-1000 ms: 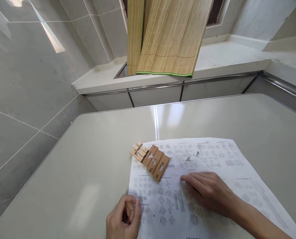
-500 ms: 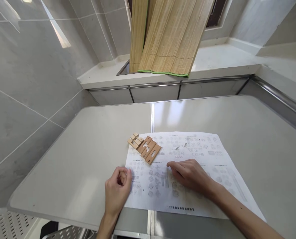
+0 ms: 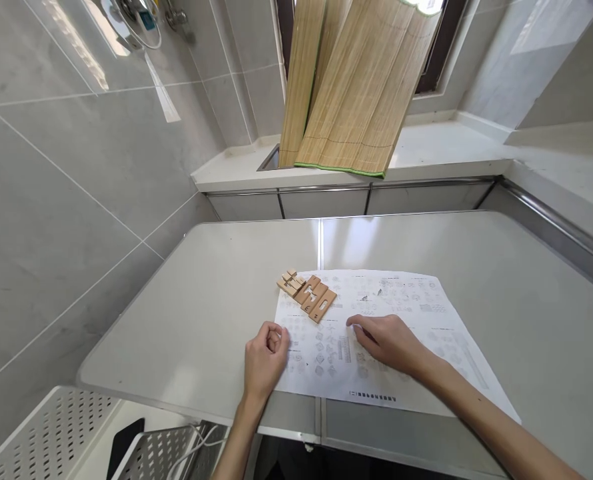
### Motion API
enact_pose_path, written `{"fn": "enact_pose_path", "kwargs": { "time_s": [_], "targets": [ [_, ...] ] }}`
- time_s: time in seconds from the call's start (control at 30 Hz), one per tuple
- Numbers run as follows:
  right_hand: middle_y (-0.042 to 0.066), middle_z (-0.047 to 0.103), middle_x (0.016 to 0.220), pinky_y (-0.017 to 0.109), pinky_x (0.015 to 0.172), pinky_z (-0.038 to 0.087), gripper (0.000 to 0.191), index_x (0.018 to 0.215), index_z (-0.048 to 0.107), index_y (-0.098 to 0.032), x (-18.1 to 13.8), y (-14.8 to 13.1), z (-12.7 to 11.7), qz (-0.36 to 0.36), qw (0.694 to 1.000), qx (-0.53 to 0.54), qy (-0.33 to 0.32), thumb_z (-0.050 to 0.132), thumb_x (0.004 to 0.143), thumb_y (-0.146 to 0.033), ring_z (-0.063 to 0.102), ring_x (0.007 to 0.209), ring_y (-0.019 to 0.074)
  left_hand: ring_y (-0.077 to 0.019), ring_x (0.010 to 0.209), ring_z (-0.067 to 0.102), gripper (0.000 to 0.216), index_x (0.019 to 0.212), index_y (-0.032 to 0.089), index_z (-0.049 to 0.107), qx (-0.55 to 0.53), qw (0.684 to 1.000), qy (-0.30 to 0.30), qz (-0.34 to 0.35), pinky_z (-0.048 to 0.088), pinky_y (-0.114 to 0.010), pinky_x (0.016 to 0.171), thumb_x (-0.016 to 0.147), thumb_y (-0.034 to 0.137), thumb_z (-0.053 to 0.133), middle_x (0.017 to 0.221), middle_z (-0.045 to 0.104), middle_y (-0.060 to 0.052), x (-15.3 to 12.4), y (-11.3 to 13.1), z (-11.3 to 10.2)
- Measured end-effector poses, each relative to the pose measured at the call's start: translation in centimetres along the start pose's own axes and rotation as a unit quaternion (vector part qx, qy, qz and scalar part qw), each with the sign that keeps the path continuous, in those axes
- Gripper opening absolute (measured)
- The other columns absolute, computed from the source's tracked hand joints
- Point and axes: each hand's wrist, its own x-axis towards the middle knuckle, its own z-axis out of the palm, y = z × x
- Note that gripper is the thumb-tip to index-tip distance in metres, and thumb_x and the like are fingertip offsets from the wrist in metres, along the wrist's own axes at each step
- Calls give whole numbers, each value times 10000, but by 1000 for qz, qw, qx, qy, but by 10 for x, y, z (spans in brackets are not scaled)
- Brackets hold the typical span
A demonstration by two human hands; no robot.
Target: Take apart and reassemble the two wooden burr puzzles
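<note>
Down at the near left edge, a white perforated rack point(image 3: 41, 433) sits below the table, with a dark flat object point(image 3: 126, 443) and a white cable point(image 3: 189, 443) showing by it; what else it holds is out of view. Up on the grey folding table point(image 3: 196, 313), the left hand point(image 3: 264, 360) rests at the near left corner of the printed instruction sheet point(image 3: 426, 333), fingers curled into a loose fist; whether anything sits inside that curl I cannot tell, and it grasps nothing visible. The right hand point(image 3: 389, 343) lies flat on the sheet, palm down, fingers released and extended leftward toward the rows of small diagrams, likely weighting the paper so it stays put. Neither hand touches the wood. Just beyond them, at the sheet's far left corner, sit the wooden puzzle pieces point(image 3: 306, 298): flat slotted bars laid side by side at an angle, partly on the paper, partly on bare table, near both hands but apart from them, lined up as if for reading against the diagrams. Farther back, the table's centre seam point(image 3: 319, 243) runs away to a white tiled ledge point(image 3: 426, 150). A bamboo blind point(image 3: 351, 87) hangs down over it, its green-edged hem draped on the ledge, covering a dark-framed window point(image 3: 439, 53). Far left, a shower fitting point(image 3: 144, 20) hangs on the grey tiled wall point(image 3: 51, 167).
</note>
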Motion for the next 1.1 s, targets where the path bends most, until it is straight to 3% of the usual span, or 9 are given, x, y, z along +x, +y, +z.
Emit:
{"fn": "enact_pose_path", "kwargs": {
  "time_s": [0.07,0.23,0.4,0.63,0.73,0.8,0.93,1.1],
  "targets": [
    [55,791,882,275,626,484,342,1132,700,-235,-10,-8,-8,13,1000,7,-11,376,1036,-282,718,711,193,-117,503,405,284,767,220,566,0,1000,-15,6,349,-220,540,934,450,571,532,404,73,-1,-1,-2],
    [40,786,961,301,684,529,326,1188,673,-268,-63,-30,-23,94,994,45,-21,385,1056,-347,746,780,207,-124,511,413,306,763,222,558,-16,999,-32,8,341,-226,535,937,473,564,537,421,65,-3,-4,-5],
    [-12,680,679,263,585,505,327,1105,709,-264,-115,-36,-16,216,973,85,11,465,1020,-464,656,585,172,-128,526,437,305,768,221,562,-35,999,-28,0,356,-228,548,932,478,572,556,447,59,-2,-7,-4],
    [-13,627,651,250,535,471,377,1013,714,-256,-120,-43,0,266,956,86,94,476,995,-548,587,540,162,-142,544,476,287,794,225,567,-12,999,-20,30,403,-252,582,957,461,559,579,470,56,-7,-6,-4],
    [1,651,693,270,551,474,354,1016,698,-267,-117,-49,2,270,952,75,121,456,1013,-526,610,568,180,-206,814,610,208,853,227,589,31,993,22,109,497,-337,797,979,386,544,814,630,-22,-11,-3,-6],
    [4,653,691,274,544,473,346,1018,696,-269,-116,-50,3,273,950,75,133,456,1017,-518,616,564,185,-264,1069,595,130,948,231,613,59,984,52,161,478,-433,972,976,344,555,1062,654,-81,-11,-1,-5],
    [-4,632,656,270,534,473,362,1004,696,-267,-115,-50,2,283,945,83,143,454,1014,-535,611,545,185,-330,1346,436,248,1177,236,570,104,973,77,189,384,-546,1124,959,352,598,1386,526,-135,-2,0,3],
    [-9,622,662,262,545,481,379,1007,694,-265,-116,-50,-1,289,942,102,135,444,1015,-550,611,565,184,-345,1450,328,487,1370,218,417,118,971,73,196,316,-571,1176,964,416,599,1538,359,-182,34,4,24]
  ]
}}
